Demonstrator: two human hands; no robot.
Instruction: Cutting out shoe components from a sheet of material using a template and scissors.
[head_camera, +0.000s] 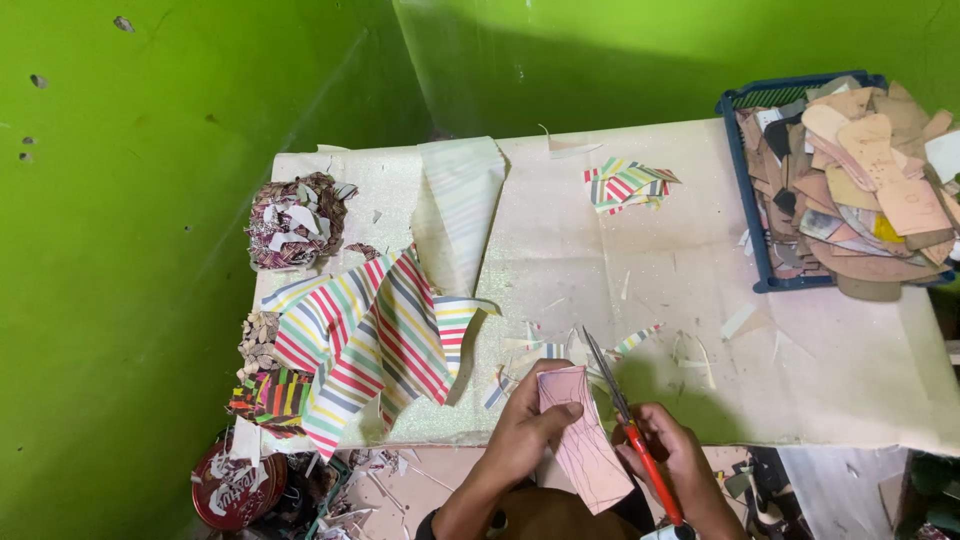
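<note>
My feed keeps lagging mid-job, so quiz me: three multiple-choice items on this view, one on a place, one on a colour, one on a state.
1. Where does the blue tray of cut pieces sit?
A. far right of the table
B. near left corner
C. on the floor

2. What colour are the scissors' handles?
A. blue
B. red
C. black

3. How is the pink piece held?
A. lying flat on the table
B. pinned under the scissors
C. raised off the table in the left hand

Answers:
1 A: the blue tray lies at the far right of the table.
2 B: the scissors in the right hand have red handles.
3 C: the left hand grips the pink piece in its fingers, above the near table edge.
</note>
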